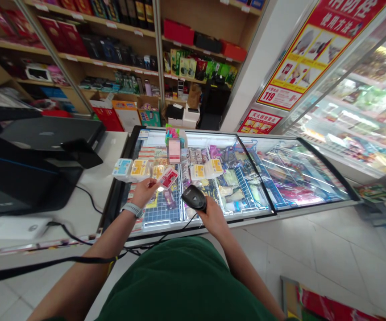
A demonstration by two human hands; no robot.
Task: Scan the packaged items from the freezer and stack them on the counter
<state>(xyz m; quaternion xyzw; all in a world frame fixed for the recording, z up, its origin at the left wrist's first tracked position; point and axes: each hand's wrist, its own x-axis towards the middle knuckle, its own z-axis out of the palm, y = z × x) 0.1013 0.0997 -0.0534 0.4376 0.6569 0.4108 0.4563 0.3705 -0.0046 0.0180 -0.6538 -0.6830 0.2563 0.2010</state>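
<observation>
Over the glass lid of a chest freezer, my left hand pinches a small clear pack with a red label. My right hand is wrapped round the handle of a black barcode scanner, whose head points up and left, close to the pack but apart from it. On the glass left of the pack stand a blue-labelled pack and a yellow-labelled pack. Right of it are further yellow-labelled packs. A pink card-like item, partly blurred, stands behind, by a colourful bundle.
The chest freezer runs to the right, with bagged goods in baskets under its glass. At left, a counter holds a black checkout machine and a white box. A black cable trails along the freezer's front. Stocked shelves stand behind.
</observation>
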